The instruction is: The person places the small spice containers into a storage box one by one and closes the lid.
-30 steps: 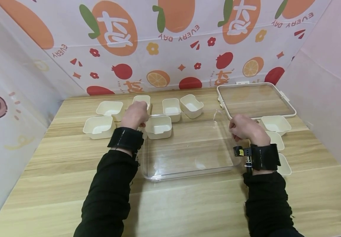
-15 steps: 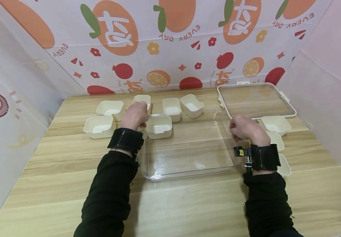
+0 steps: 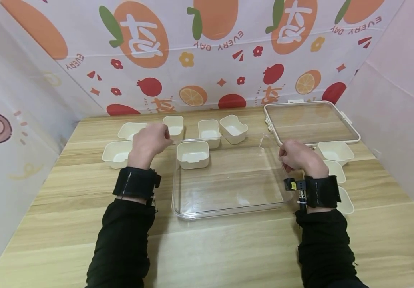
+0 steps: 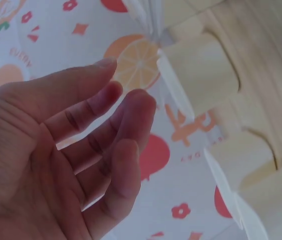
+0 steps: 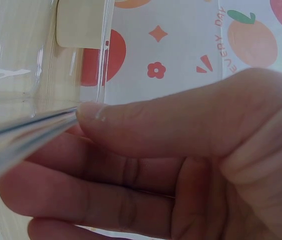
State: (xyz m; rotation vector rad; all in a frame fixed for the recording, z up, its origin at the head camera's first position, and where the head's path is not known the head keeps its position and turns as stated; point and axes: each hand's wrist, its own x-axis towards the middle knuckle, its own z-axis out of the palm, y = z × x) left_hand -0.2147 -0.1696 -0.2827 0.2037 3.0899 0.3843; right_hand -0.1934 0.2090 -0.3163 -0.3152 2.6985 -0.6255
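Note:
A clear plastic storage box (image 3: 228, 212) stands on the table, with one cream bin (image 3: 193, 156) in its back left corner. My right hand (image 3: 300, 158) pinches the box's right rim between thumb and fingers; the right wrist view shows the thumb (image 5: 150, 125) on the clear edge. Left of the box, my left hand (image 3: 149, 143) hovers in the air and holds nothing. Its fingers (image 4: 126, 170) are loosely bent and the thumb is apart from them. In the head view it partly covers two cream bins, a back one (image 3: 129, 130) and a front one (image 3: 115, 155).
Behind the box stand more cream bins: one at left (image 3: 173, 125), one in the middle (image 3: 208, 130) and a tilted one (image 3: 233, 129). A clear lid with a cream frame (image 3: 311, 143) lies at the back right. Further bins (image 3: 334, 151) line the right side, partly behind my right wrist.
My left hand has let go of the box's left rim and moved left, away from it. The right hand and the box have stayed in place.

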